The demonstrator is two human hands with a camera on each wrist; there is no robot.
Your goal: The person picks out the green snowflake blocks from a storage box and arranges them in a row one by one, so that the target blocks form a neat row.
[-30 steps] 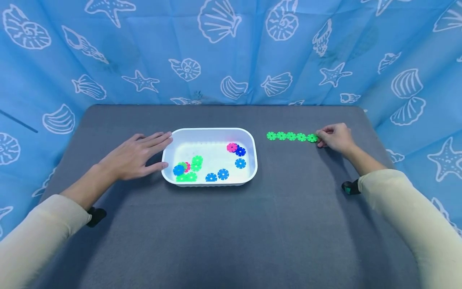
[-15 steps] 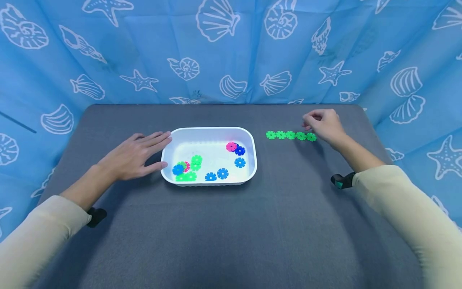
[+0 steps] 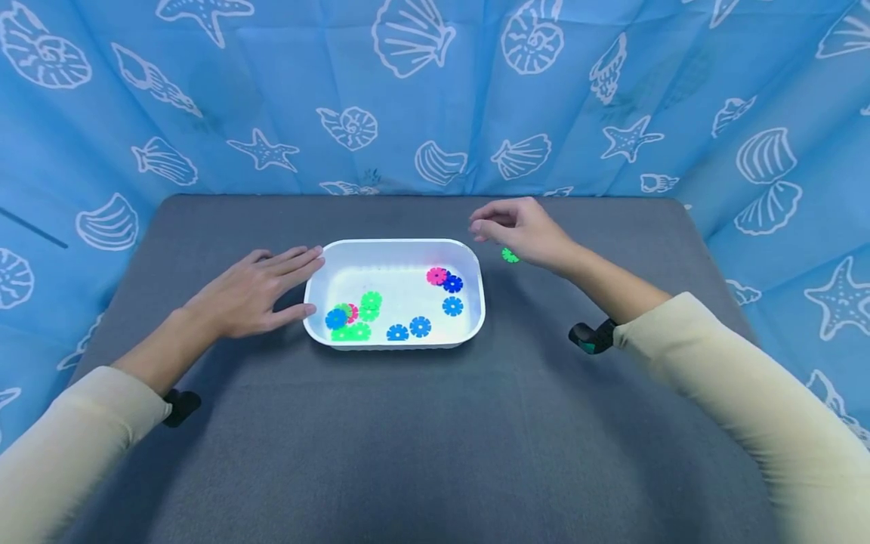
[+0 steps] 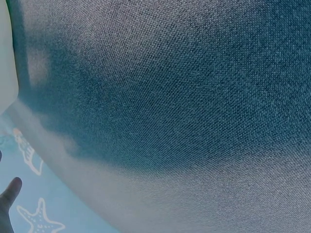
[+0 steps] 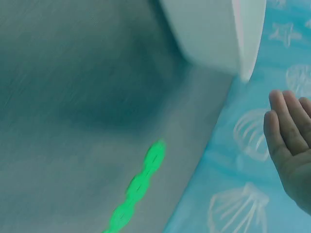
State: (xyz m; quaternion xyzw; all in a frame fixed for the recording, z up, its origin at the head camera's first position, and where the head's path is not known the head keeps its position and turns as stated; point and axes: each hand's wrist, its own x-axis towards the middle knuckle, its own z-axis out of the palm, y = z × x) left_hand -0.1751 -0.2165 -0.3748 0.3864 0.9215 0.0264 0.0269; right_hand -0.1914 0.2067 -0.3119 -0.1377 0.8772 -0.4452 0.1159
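My left hand rests its extended fingers and thumb against the left rim of a white plastic tray. Loose snowflake discs lie inside: green discs, blue discs, a pink disc and a dark blue disc. Just past the tray's right rim, my right hand hovers with loosely bent fingers and nothing visible in them. Beneath it lies a row of green snowflake discs. The head view shows only its left end disc; hand and forearm cover the others.
A grey cloth-covered table carries everything. Behind its far edge hangs a blue curtain with white shell prints. Black wrist cameras sit below both cuffs, one under the right cuff.
My right hand has let go of the green row's right end, lifted, and swept left over it toward the tray. The row stays in place, as does my left hand at the rim.
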